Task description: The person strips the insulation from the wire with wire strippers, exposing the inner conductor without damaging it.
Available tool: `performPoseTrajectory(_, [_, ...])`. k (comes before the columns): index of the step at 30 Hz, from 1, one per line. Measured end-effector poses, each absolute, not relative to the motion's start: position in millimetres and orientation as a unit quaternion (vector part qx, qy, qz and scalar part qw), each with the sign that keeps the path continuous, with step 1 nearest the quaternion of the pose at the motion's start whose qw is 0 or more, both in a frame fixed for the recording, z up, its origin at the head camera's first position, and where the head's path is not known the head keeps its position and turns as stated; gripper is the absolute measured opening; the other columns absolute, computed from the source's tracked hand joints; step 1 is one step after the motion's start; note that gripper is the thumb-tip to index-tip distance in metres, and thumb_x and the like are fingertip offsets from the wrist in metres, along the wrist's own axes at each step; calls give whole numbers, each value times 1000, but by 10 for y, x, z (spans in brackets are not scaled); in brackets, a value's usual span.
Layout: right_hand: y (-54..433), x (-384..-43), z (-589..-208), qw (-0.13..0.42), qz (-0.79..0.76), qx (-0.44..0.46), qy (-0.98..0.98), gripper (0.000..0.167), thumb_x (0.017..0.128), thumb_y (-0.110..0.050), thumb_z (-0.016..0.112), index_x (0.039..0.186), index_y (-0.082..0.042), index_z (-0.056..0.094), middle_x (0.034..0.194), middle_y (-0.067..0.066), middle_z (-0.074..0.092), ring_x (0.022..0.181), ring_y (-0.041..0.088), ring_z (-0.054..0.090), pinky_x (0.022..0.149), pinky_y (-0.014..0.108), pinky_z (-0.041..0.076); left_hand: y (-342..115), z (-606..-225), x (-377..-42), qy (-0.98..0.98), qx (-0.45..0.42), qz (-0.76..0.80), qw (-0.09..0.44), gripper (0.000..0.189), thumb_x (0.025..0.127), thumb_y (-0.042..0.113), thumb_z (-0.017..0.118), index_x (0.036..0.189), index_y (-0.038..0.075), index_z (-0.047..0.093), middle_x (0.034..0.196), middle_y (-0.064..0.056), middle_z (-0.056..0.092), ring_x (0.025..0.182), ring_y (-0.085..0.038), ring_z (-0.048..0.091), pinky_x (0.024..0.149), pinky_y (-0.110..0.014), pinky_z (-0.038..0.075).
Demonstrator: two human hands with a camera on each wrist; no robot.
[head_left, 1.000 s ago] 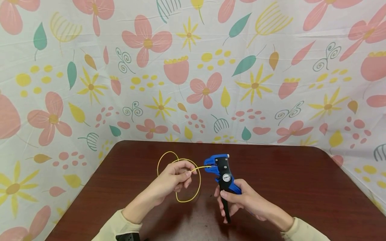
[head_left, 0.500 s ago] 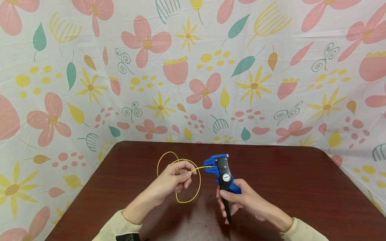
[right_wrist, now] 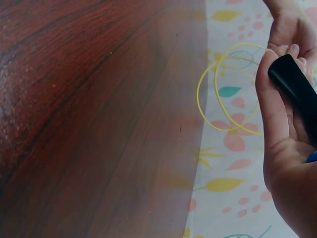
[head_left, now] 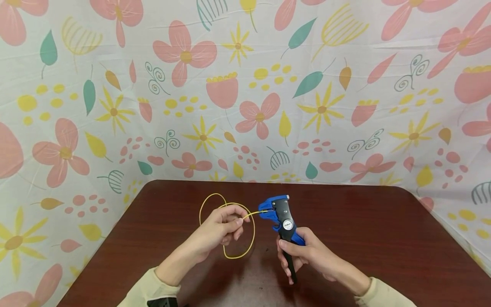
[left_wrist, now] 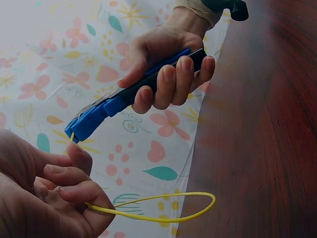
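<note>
Cuffs: pale sleeves (head_left: 151,288) at the lower edge of the head view; a black device (head_left: 163,302) at the left wrist; the left wrist view adds a dark fitting (left_wrist: 237,9) by the right cuff, which the head view does not show.
Left hand (head_left: 218,229): raised, thumb and fingertips pinching the yellow wire near its end; the left wrist view shows the wire also passing out from under the lower fingers.
Right hand (head_left: 307,251): wrapped round the handles of the blue and black tool (head_left: 284,213); the left wrist view shows the fingers curled over from the far side; the right wrist view gives just the black handle end and a scrap of blue.
Yellow wire (head_left: 254,234): between the hands, its end inside the tool's blue jaws; the rest loops about the left hand, the crossing curves clearest in the right wrist view; whether they touch the table, I cannot tell.
Round label (head_left: 287,224): on the tool's side; readable as a pale disc only from the head.
Table (head_left: 368,230): dark red-brown, glossy, below both hands.
Floral cloth (head_left: 245,96): behind the table.
</note>
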State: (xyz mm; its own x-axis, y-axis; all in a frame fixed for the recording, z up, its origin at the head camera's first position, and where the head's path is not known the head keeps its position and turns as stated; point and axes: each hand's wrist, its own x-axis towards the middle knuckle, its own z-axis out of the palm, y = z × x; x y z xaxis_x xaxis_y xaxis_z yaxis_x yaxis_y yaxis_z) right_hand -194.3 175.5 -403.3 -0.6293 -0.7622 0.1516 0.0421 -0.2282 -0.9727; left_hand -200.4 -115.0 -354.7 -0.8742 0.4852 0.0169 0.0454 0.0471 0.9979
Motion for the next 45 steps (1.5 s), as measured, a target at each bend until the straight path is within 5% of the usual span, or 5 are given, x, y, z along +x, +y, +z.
performPoseTrajectory(14, [1741, -1931, -4011, 257, -703, -327, 577, 23, 113, -6, 41, 106, 8, 57, 78, 35, 53, 65, 19, 67, 56, 62, 57, -1140, -3537, -2006, 706, 190, 663, 163, 14, 110, 6, 51, 114, 0, 63, 72, -3, 54, 56, -15, 38, 52, -24, 32])
performPoseTrajectory(24, [1714, -1928, -4000, 236, -703, -327, 585, 31, 113, -7, 42, 102, 21, 49, 76, 46, 42, 64, 18, 67, 57, 45, 62, -1130, -3530, -1999, 704, 189, 665, 163, 13, 109, 4, 51, 113, -1, 63, 72, -3, 54, 56, -14, 39, 52, -22, 33])
performPoseTrajectory(30, [1709, -1919, -3986, 231, -701, -313, 598, 33, 114, -8, 42, 102, 23, 46, 75, 45, 41, 62, 17, 66, 55, 42, 61, -1137, -3529, -2005, 704, 190, 665, 164, 14, 110, 5, 50, 113, -1, 63, 72, -4, 54, 56, -14, 39, 52, -22, 34])
performPoseTrajectory(36, [1705, -1920, -3983, 226, -700, -306, 605, 26, 114, -9, 43, 100, 10, 54, 72, 38, 46, 59, 18, 64, 52, 44, 60, -1136, -3531, -2015, 703, 192, 666, 163, 13, 109, 4, 50, 113, -1, 62, 73, -4, 54, 57, -14, 39, 53, -23, 34])
performPoseTrajectory(45, [1711, -1919, -3979, 213, -688, -312, 620, 34, 114, -11, 43, 97, 18, 46, 69, 39, 41, 46, 45, 47, 42, 49, 54, -1126, -3536, -2019, 698, 192, 668, 170, 14, 110, 2, 49, 113, -1, 62, 73, -5, 54, 57, -15, 39, 52, -21, 34])
